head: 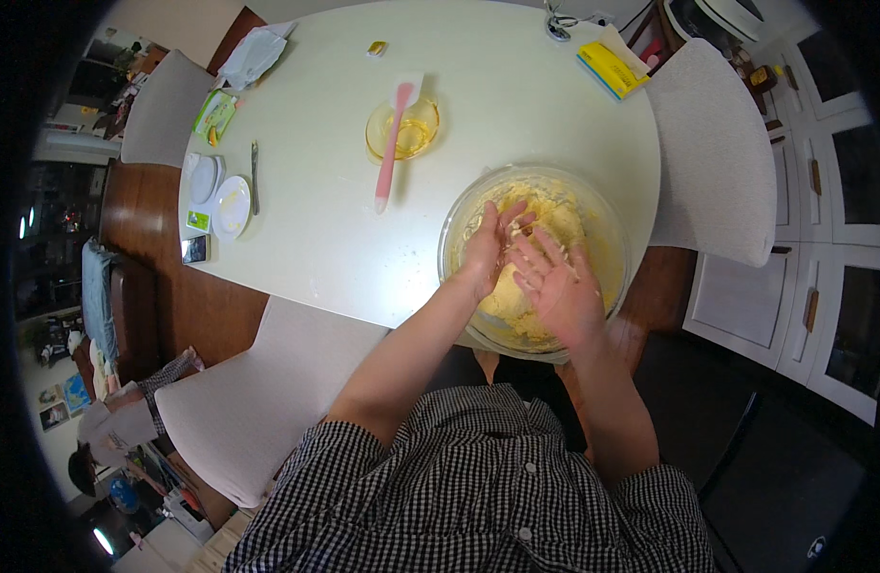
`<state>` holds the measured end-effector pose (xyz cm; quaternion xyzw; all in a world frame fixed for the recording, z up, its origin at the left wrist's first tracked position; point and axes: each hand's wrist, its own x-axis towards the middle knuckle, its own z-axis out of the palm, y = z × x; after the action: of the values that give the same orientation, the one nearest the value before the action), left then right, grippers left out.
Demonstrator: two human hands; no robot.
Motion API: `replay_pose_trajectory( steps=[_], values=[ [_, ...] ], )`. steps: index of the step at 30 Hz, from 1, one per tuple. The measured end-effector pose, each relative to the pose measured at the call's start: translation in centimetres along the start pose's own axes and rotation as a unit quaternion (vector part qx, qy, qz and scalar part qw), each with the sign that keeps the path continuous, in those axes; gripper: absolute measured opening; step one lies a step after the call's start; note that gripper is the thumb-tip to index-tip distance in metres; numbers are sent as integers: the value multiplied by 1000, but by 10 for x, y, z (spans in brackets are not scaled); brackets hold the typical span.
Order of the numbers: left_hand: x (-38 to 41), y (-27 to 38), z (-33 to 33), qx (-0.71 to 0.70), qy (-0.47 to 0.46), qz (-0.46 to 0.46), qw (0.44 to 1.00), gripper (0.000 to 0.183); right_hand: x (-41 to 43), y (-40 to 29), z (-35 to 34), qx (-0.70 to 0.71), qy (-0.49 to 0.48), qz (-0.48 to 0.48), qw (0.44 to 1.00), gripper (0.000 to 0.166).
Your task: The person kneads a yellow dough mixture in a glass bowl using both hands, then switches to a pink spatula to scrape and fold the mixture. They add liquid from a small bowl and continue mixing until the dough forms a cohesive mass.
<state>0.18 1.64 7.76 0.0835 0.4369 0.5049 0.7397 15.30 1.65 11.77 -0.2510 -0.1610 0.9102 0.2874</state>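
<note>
A large clear bowl (450, 236) stands at the near right edge of the table, with crumbly yellow dough (503, 297) inside. Above the dough, my left hand (486, 247) is held with its fingers apart. My right hand (561, 290) is palm up beside it, fingers spread, with bits of dough stuck to them. The fingers of both hands come close together over the bowl's middle; whether they touch is hard to tell. Neither hand grips anything. Part of the dough is hidden behind the hands.
A pink silicone spatula (387, 161) rests across a small amber glass bowl (432, 132). To the left lie a white plate (231, 208), a knife (254, 179) and a phone (195, 249). A yellow tissue pack (612, 69) is at the far right. Another person (117, 422) is at lower left.
</note>
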Motion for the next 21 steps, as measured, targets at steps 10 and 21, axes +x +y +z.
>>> replay_pose_trajectory(
  steps=[10,21],
  values=[
    [-21,-28,43,45,174,-2,984,57,24,33,12,-823,163,-98,535,49],
    [7,-7,4,-319,-221,-72,919,65,4,-11,26,-33,86,-30,995,54]
  ],
)
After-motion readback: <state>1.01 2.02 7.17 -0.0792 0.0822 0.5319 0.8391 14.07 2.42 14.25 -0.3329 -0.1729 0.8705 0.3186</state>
